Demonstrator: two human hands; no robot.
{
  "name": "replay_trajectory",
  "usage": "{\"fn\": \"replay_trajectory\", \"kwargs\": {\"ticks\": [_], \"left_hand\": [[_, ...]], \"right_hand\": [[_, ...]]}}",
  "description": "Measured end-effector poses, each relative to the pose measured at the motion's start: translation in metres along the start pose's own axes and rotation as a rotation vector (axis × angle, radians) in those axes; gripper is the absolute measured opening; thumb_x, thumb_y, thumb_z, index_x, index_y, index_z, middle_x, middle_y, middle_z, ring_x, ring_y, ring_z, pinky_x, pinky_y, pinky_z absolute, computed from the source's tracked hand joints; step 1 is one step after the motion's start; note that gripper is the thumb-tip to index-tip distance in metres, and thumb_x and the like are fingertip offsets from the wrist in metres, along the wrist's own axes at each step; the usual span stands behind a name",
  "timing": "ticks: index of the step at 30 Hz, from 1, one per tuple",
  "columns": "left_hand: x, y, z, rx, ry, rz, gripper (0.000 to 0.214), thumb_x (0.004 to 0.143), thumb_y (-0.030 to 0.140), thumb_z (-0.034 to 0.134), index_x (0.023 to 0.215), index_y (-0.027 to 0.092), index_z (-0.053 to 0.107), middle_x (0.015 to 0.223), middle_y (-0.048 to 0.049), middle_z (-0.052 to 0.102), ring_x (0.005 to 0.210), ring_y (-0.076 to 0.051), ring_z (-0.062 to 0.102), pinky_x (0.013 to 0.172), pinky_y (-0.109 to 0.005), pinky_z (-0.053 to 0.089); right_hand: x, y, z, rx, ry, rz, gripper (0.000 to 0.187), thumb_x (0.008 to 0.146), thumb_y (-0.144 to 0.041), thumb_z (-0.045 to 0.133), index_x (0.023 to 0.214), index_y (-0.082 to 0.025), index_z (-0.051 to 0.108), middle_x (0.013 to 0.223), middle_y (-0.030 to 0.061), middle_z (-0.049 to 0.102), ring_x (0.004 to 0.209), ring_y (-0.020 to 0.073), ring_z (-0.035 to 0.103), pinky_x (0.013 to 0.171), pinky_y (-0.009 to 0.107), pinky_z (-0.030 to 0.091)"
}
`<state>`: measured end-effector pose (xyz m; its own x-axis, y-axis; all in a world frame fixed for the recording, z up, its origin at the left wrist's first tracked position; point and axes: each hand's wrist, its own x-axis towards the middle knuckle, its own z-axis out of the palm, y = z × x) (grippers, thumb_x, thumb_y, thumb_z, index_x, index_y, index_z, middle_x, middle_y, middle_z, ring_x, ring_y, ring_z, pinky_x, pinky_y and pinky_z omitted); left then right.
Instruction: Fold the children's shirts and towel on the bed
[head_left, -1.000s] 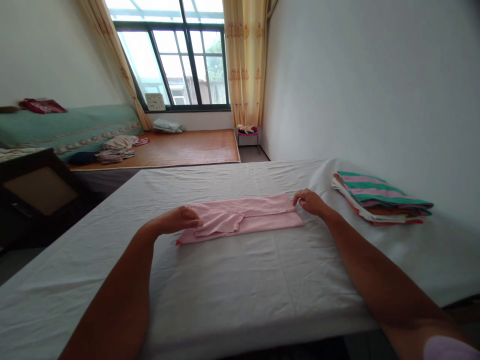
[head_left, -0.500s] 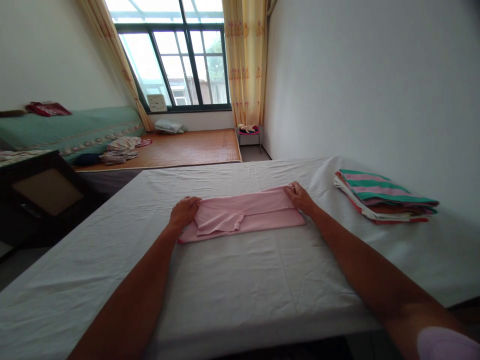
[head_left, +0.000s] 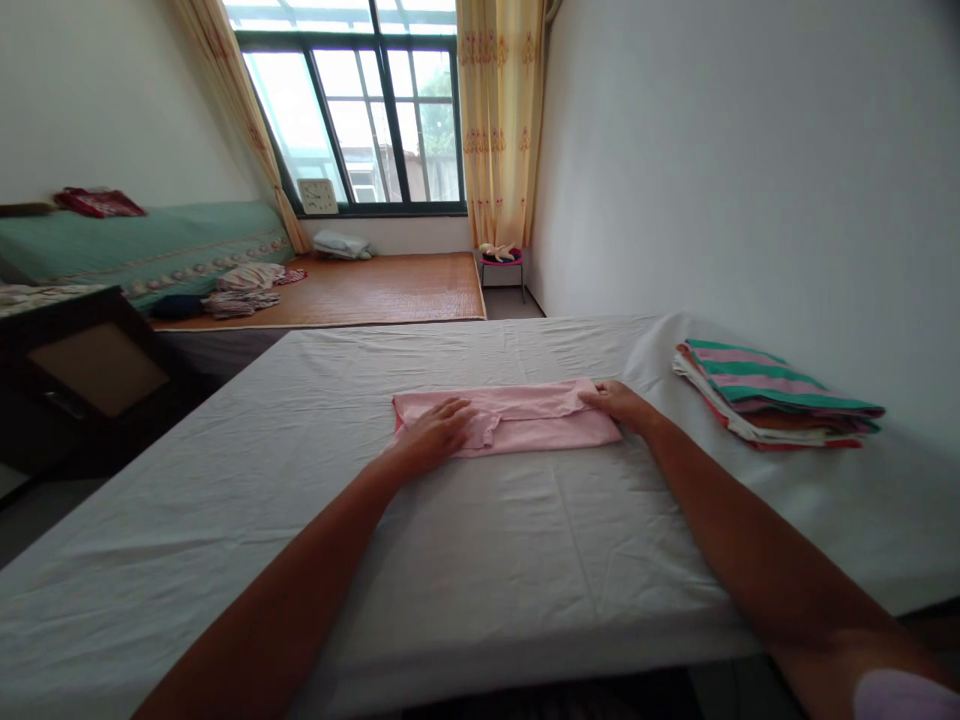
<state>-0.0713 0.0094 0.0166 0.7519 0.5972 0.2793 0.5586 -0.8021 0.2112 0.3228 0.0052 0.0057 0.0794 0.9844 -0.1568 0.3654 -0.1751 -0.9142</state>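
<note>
A pink short-sleeved shirt point(head_left: 555, 432) lies folded into a long strip on the white-sheeted table point(head_left: 480, 560). One sleeve is turned over on its front, partly under my left hand point(head_left: 439, 433). That hand rests flat over the shirt's left half with its fingers stretched out. At the opposite end, my right hand point(head_left: 616, 400) pinches the upper right corner of the shirt between thumb and fingers. A bit of red shows at the shirt's left edge.
To the right, near the wall, sits a stack of folded clothes point(head_left: 780, 395), topped by a green and pink striped piece. Beyond the table are a mat-covered bed point(head_left: 397, 285) with clothes on it, a small stool point(head_left: 502, 260) and a dark cabinet point(head_left: 97, 370).
My left hand has let go of the shirt's left corner and moved right onto the cloth. The upper edge now lies lower, while my right hand keeps its corner.
</note>
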Motion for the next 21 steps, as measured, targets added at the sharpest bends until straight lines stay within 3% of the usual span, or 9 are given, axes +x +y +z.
{"fn": "replay_trajectory", "kwargs": {"ticks": [3,5,7,9,11,14,18,21], "left_hand": [[-0.002,0.018,0.005,-0.042,-0.141,0.034,0.049,0.096,0.043,0.036,0.143,0.031,0.039,0.149,-0.0017,0.039,0.141,-0.022,0.027,0.116,-0.042,0.019],[-0.002,0.019,0.001,-0.118,-0.169,0.026,0.046,0.095,0.046,0.037,0.137,0.032,0.048,0.148,-0.0013,0.042,0.141,-0.022,0.028,0.116,-0.041,0.018],[-0.002,0.013,-0.007,-0.246,-0.165,-0.023,0.044,0.094,0.049,0.038,0.124,0.028,0.062,0.141,-0.0032,0.050,0.135,-0.022,0.038,0.114,-0.037,0.024],[-0.003,0.002,-0.017,-0.383,-0.082,-0.152,0.047,0.092,0.054,0.038,0.111,0.024,0.069,0.129,-0.0054,0.061,0.124,-0.023,0.050,0.108,-0.035,0.034],[-0.006,-0.012,-0.025,-0.516,0.068,-0.335,0.053,0.089,0.059,0.039,0.106,0.020,0.070,0.116,-0.0083,0.068,0.112,-0.024,0.058,0.099,-0.037,0.043],[-0.014,-0.029,-0.033,-0.771,0.246,-0.576,0.062,0.085,0.065,0.042,0.110,0.013,0.065,0.109,-0.0135,0.068,0.100,-0.025,0.063,0.082,-0.036,0.051],[-0.025,-0.038,-0.039,-1.073,0.241,-0.749,0.066,0.083,0.067,0.046,0.117,0.011,0.058,0.104,-0.0158,0.069,0.087,-0.021,0.066,0.074,-0.033,0.052],[-0.030,-0.038,-0.045,-1.184,0.208,-0.794,0.074,0.081,0.074,0.040,0.125,0.016,0.052,0.097,-0.0120,0.070,0.082,-0.021,0.067,0.071,-0.033,0.051]], "right_hand": [[-0.012,-0.010,0.002,0.132,-0.109,0.016,0.031,0.068,-0.036,0.074,0.086,-0.011,0.068,0.082,0.0082,0.073,0.073,0.0195,0.067,0.062,0.025,0.052],[-0.016,-0.022,0.007,0.198,-0.114,-0.018,0.030,0.068,-0.032,0.074,0.089,-0.012,0.066,0.086,0.0093,0.073,0.074,0.0195,0.068,0.064,0.026,0.054],[-0.015,-0.041,0.015,0.251,-0.113,-0.055,0.032,0.067,-0.029,0.075,0.093,-0.013,0.063,0.091,0.0104,0.072,0.075,0.0199,0.068,0.065,0.028,0.055],[-0.012,-0.065,0.030,0.304,-0.123,-0.090,0.038,0.067,-0.026,0.075,0.099,-0.014,0.059,0.093,0.0101,0.071,0.075,0.0197,0.068,0.064,0.029,0.056],[-0.008,-0.090,0.055,0.349,-0.159,-0.125,0.045,0.067,-0.022,0.076,0.106,-0.016,0.054,0.090,0.0077,0.069,0.071,0.0178,0.067,0.059,0.028,0.055],[-0.004,-0.122,0.109,0.378,-0.261,-0.152,0.051,0.071,-0.019,0.073,0.114,-0.018,0.047,0.086,0.0029,0.066,0.064,0.0132,0.064,0.050,0.022,0.051],[-0.005,-0.147,0.190,0.364,-0.359,-0.203,0.053,0.076,-0.020,0.069,0.122,-0.019,0.042,0.084,0.0002,0.061,0.056,0.0086,0.057,0.042,0.017,0.044],[-0.007,-0.154,0.228,0.368,-0.448,-0.212,0.059,0.080,-0.029,0.068,0.129,-0.018,0.037,0.097,0.0056,0.061,0.064,0.0098,0.061,0.054,0.022,0.053]]}}
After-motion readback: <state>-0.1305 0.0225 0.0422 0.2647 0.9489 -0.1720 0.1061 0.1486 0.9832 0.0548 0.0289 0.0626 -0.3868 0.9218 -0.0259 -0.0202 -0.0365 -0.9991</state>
